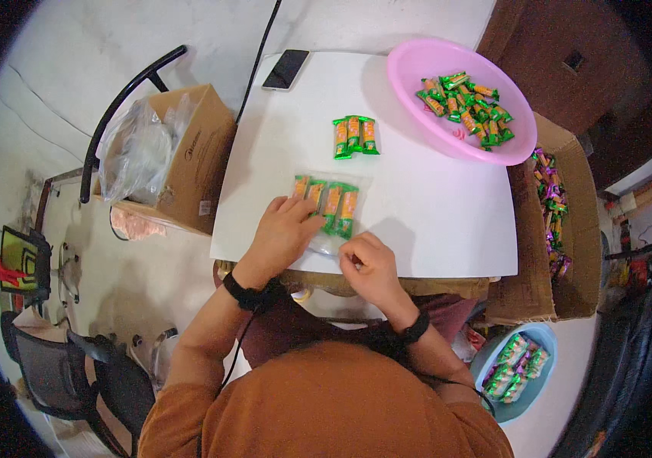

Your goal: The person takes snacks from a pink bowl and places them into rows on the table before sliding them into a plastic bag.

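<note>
A clear plastic bag (pixel 362 186) lies flat on the white tabletop in front of me, with several green-and-orange wrapped snack packets (pixel 333 206) side by side inside it. My left hand (pixel 289 229) rests across the bag's left part, thumb apart from the fingers, partly hiding the packets beneath. At the bag's near right corner, my right hand (pixel 369 263) is curled with thumb and forefinger together, seemingly pinching the bag's edge. Just beyond the bag, three loose wrapped packets (pixel 354 136) sit close together on the table.
A pink plastic basin (pixel 417 123) of similar packets stands at the table's far right. Behind it a smartphone (pixel 286 70) lies far left. Left of the table is a cardboard box (pixel 203 154) of plastic bags; right, an open carton (pixel 581 229) of packets and a blue basin (pixel 532 401) of filled bags.
</note>
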Demonstrator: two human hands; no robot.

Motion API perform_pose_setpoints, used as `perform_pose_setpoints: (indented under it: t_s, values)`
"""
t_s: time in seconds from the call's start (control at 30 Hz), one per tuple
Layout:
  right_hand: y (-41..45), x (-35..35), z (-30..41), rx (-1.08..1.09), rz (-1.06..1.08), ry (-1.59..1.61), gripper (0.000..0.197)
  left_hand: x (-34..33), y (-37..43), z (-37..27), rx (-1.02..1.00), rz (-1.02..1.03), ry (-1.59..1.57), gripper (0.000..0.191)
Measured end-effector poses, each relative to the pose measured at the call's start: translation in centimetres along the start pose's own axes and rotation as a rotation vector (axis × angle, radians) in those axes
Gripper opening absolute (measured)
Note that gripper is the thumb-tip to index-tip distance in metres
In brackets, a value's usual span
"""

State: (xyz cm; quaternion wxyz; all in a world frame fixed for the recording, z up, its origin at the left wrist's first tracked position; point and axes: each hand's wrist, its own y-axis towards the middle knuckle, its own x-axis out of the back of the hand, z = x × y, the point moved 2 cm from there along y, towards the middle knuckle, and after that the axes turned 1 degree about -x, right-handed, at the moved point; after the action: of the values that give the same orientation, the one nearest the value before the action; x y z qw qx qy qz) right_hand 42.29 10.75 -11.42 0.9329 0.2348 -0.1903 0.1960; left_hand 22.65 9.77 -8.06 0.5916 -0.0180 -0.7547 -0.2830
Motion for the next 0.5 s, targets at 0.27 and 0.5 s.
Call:
perform_pose_setpoints:
  t_s: [0.27,0.5]
  values:
    - [-1.6,-2.0,-4.6,0.167,0.174,-0.275,0.051,2.6,5.3,3.0,0.069,0.225,-0.277,0.04]
    - [-1.9,-2.2,-4.6,0.118,0.191,-0.286,0.052,-3.5,11.3,8.1,0.003,0.207,-0.127,0.045]
